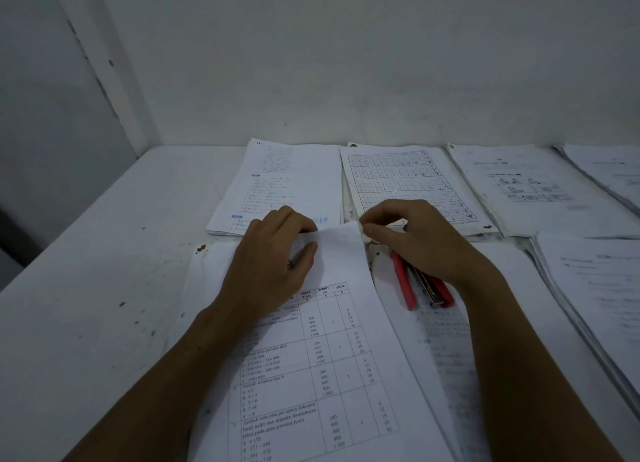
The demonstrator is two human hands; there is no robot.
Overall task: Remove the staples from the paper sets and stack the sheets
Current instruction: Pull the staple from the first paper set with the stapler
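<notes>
Head view: a paper set (311, 368) lay on the white surface (104, 271), long axis running from near edge toward the wall, tilted slightly rightward at the far end. Printed with a ruled table of numbers and short lines of text; far end lifted and curled off the surface. Left hand (273, 264) rested on that far end, thumb and fingers (304, 250) pinching the curled sheet. Right hand (415, 239) at the set's far right corner, fingers (372, 231) pressed together on the corner; staple itself too small to make out. Red stapler (415, 285) just right of the set, partly under the right hand, lying on another printed sheet (446, 340). Beyond the set, against the wall, stacks of paper: text pages (280, 181), a gridded form (401, 181), a sheet with drawings (519, 184). More stacks (595, 288) well right of the set.
</notes>
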